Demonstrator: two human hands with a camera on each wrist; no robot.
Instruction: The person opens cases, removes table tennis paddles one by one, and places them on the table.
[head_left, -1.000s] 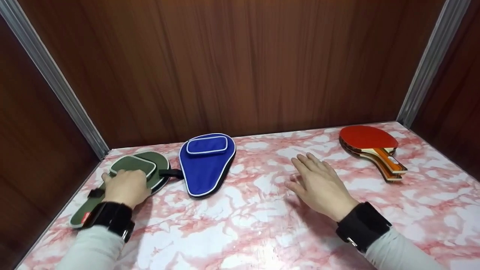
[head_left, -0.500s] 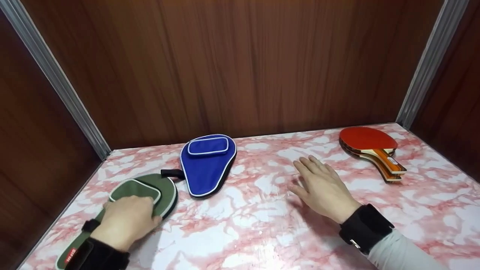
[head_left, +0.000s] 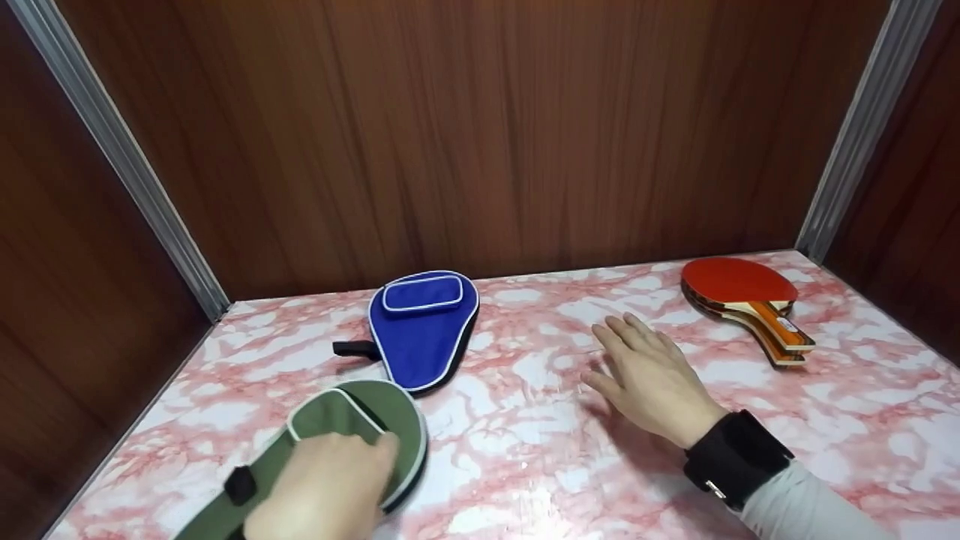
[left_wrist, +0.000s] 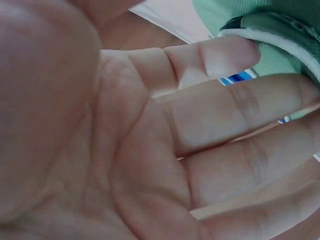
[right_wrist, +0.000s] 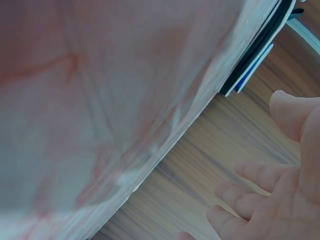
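In the head view my left hand (head_left: 322,480), blurred, lies over a green table tennis bat case (head_left: 409,435) with white piping and a front pocket. Its fingertips are hidden there. The left wrist view shows the left fingers (left_wrist: 210,115) fairly straight, with no object in the palm and the tips reaching the green case (left_wrist: 270,60). My right hand (head_left: 649,371) hovers over the table, fingers extended and spread, holding nothing. A blue bat case (head_left: 424,341) lies just behind the green one.
Two table tennis bats, the upper with red rubber (head_left: 739,281), lie stacked at the back right. The pink and white marbled table (head_left: 525,420) is enclosed by brown wood panels (head_left: 480,135). A black strap (head_left: 356,349) sticks out left of the blue case.
My left hand and the green case have moved together from the far left towards the front and right. The right hand, blue case and bats stay nearly where they were.
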